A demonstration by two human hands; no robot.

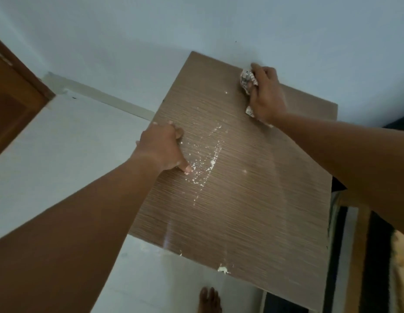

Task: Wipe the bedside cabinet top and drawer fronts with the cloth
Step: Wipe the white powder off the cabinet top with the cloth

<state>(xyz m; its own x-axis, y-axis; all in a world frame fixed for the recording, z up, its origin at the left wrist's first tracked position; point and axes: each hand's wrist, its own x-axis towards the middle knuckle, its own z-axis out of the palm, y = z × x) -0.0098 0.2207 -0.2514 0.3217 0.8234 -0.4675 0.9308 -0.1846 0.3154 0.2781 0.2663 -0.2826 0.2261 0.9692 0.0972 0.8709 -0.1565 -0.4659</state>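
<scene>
The bedside cabinet top (253, 188) is a brown wood-grain panel seen from above, with its back edge against the pale wall. White specks and smears run down its middle. My right hand (266, 96) presses a crumpled patterned cloth (247, 81) onto the far right corner of the top, near the wall. My left hand (162, 150) rests on the left edge of the top, fingers curled down against the surface, thumb pointing at the white specks. The drawer fronts are hidden below the top.
A white tiled floor (72, 154) lies left of the cabinet, with a brown wooden door (13, 98) at the far left. My bare foot (210, 300) stands in front of the cabinet. A bed edge with dark and yellow fabric (377, 256) sits at the right.
</scene>
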